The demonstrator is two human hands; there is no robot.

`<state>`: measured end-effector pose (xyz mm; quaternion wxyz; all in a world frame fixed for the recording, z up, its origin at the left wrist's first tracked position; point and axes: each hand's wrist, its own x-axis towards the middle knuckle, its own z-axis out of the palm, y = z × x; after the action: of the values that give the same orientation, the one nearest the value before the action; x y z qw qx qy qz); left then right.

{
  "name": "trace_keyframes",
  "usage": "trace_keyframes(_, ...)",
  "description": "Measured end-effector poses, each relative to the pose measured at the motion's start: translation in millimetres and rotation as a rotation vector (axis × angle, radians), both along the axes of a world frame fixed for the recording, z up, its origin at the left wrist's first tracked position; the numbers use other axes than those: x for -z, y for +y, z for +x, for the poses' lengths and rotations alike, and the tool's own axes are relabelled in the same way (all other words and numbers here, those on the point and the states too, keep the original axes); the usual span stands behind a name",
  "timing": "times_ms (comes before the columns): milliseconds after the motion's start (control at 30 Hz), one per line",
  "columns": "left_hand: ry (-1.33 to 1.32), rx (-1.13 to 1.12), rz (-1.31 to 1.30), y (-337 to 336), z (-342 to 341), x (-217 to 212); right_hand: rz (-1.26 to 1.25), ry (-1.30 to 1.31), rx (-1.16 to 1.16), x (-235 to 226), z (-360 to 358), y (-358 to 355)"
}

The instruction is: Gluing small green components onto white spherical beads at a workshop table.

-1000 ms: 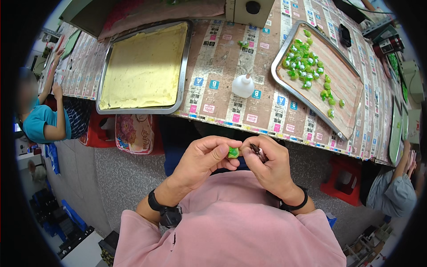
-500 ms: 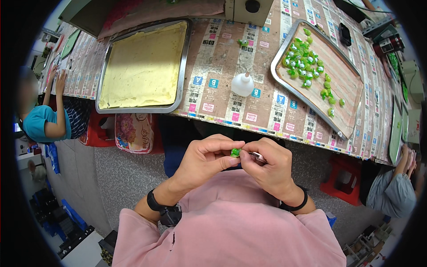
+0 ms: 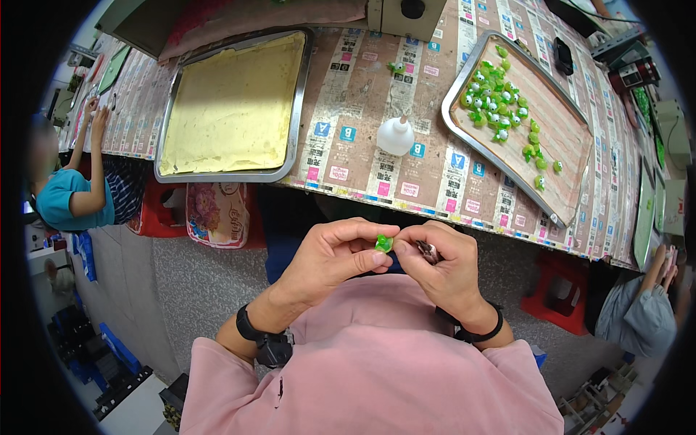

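Note:
Between the thumb and fingertips of my left hand is a small shiny green figure, held in front of my chest just off the table edge. My right hand is closed right beside it, thumb and forefinger pinched close to the figure. A small dark and silvery metal tool shows in the curl of the right fingers; its tip is hidden, so I cannot tell its kind. Similar green figures with white bulging eyes lie heaped in the metal-rimmed tray at the right.
A metal tray with a yellowish sheet stands on the left. Between the trays are a white squeeze bottle and one loose green figure. Other people sit at far left and far right. Red stools stand beneath the table.
The green figure has turned a little in my left fingertips. My right hand has shifted slightly, and the metal tool in it has swung to a different angle.

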<state>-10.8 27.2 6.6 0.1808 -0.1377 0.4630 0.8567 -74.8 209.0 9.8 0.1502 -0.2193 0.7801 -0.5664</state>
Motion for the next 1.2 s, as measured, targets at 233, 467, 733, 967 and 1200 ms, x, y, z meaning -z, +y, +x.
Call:
trace_keyframes(233,0.076,-0.045,-0.066,4,1,6,0.004,0.002,0.038,1,3,-4)
trace_keyframes(467,0.012,-0.051,0.015,4,2,8,-0.009,0.041,0.039,2,2,-5)
trace_keyframes(733,-0.161,-0.048,0.166,-1,1,5,0.090,0.091,0.045,-2,-9,-1)
trace_keyframes(967,-0.092,-0.091,0.217,-5,3,3,0.381,0.497,0.129,14,-41,13)
trace_keyframes(1200,-0.133,-0.113,0.344,-6,4,9,0.550,0.676,0.075,33,-56,11)
